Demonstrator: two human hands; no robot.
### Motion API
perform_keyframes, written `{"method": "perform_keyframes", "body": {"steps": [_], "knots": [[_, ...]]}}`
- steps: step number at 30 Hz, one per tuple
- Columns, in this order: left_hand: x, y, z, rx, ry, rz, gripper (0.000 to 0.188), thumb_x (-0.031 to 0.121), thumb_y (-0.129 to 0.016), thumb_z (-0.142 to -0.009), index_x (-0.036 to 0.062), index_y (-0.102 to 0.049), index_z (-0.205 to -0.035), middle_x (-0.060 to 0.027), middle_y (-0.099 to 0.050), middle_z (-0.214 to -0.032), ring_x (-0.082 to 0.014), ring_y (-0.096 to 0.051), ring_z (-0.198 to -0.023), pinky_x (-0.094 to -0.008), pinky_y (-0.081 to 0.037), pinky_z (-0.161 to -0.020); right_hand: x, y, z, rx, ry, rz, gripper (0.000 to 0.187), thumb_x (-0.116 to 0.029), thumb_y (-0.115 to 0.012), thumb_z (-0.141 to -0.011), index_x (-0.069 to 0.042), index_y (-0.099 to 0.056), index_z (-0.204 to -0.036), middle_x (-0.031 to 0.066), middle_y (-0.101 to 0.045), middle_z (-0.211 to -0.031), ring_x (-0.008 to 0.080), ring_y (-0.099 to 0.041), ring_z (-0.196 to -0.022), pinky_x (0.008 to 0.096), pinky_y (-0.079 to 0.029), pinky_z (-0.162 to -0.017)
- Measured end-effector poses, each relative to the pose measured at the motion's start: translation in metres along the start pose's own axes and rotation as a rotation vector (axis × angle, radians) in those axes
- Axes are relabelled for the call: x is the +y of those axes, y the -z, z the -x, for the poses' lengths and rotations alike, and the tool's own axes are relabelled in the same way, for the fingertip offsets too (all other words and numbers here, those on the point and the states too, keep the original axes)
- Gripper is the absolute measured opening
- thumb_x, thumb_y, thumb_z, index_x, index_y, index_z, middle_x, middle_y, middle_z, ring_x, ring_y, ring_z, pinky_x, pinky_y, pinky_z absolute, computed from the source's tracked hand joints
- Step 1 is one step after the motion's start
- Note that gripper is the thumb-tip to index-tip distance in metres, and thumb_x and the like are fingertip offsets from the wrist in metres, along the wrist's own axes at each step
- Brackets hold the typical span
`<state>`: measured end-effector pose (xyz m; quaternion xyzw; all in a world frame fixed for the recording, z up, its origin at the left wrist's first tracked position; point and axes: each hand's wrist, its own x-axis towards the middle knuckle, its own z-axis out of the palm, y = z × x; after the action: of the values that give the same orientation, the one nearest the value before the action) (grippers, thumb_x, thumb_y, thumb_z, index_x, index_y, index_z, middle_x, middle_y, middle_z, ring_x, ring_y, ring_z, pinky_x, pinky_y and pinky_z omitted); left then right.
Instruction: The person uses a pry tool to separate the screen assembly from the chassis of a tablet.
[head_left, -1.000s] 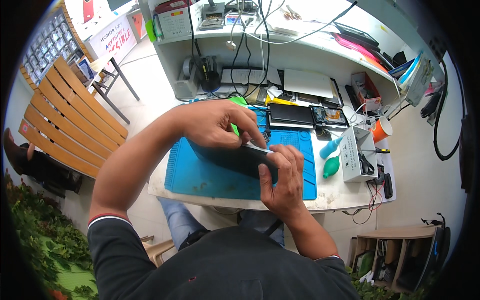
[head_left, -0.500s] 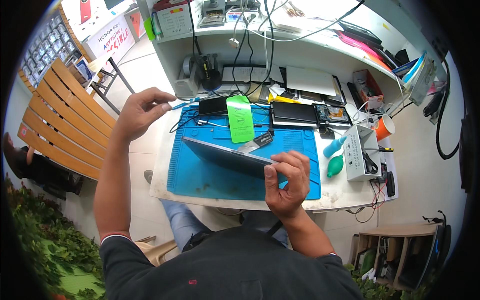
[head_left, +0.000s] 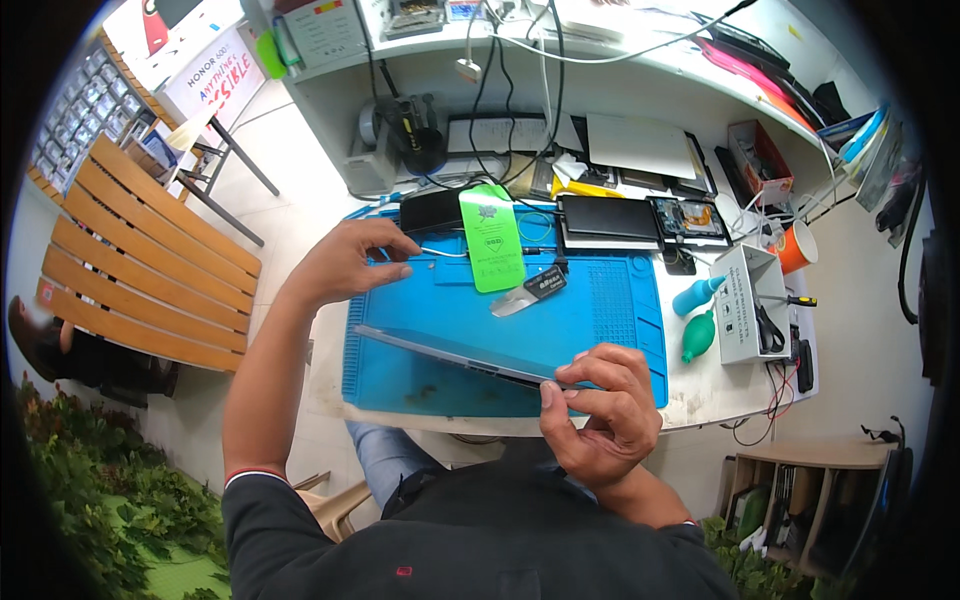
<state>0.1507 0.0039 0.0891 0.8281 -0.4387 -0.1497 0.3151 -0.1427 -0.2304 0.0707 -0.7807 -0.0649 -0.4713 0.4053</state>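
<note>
In my right hand (head_left: 610, 415), a thin flat tablet-like device (head_left: 455, 358) is pinched at its right end between thumb and fingers. It is tilted nearly edge-on above the blue work mat (head_left: 400, 385), so its faces show only in part. My left hand (head_left: 360, 262) hovers over the mat's left side, thumb and forefinger apart, with nothing visible between them. Beyond the device lies a flat blade tool (head_left: 530, 292) with a dark printed handle. Next to it is a bright green card (head_left: 492, 240) with rounded corners. A black phone (head_left: 430, 212) lies just past my left hand.
At the mat's back right are a black flat panel (head_left: 610, 217) and an opened device with exposed parts (head_left: 688, 220). A teal bottle (head_left: 697, 295), green air blower (head_left: 698, 337), white box (head_left: 752, 305) and orange cup (head_left: 796, 247) stand right. Cables (head_left: 510, 100) hang from the shelf.
My left hand has come down and right, from beyond the mat's left edge to over it. The device has tipped flatter, still in my right hand. The whole view has shifted slightly.
</note>
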Motion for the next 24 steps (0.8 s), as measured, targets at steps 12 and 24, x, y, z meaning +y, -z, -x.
{"method": "perform_keyframes", "body": {"steps": [12,24], "knots": [[0.029,-0.065,-0.108,-0.315,-0.517,-0.365,0.057,0.03,-0.099,-0.078,0.0163,-0.08,-0.13,-0.0019,-0.072,-0.132,-0.0267,-0.07,-0.121,-0.0422,-0.059,-0.103,-0.003,0.007,-0.014,-0.108,-0.097,-0.035,0.031,0.006,-0.091,-0.073,-0.009,-0.068,-0.086,0.0073,-0.079,-0.098,0.0294,-0.072,-0.09,0.0388,-0.056,-0.079],[0.052,-0.05,-0.123,-0.5,-0.561,-0.716,0.071,0.011,-0.098,-0.07,0.0166,-0.075,-0.137,-0.0027,-0.071,-0.12,-0.0272,-0.063,-0.129,-0.0472,-0.047,-0.118,-0.002,0.01,-0.02,-0.152,-0.135,-0.033,0.031,0.007,-0.09,-0.073,-0.01,-0.065,-0.082,0.0078,-0.078,-0.096,0.0298,-0.072,-0.091,0.0379,-0.056,-0.078]]}}
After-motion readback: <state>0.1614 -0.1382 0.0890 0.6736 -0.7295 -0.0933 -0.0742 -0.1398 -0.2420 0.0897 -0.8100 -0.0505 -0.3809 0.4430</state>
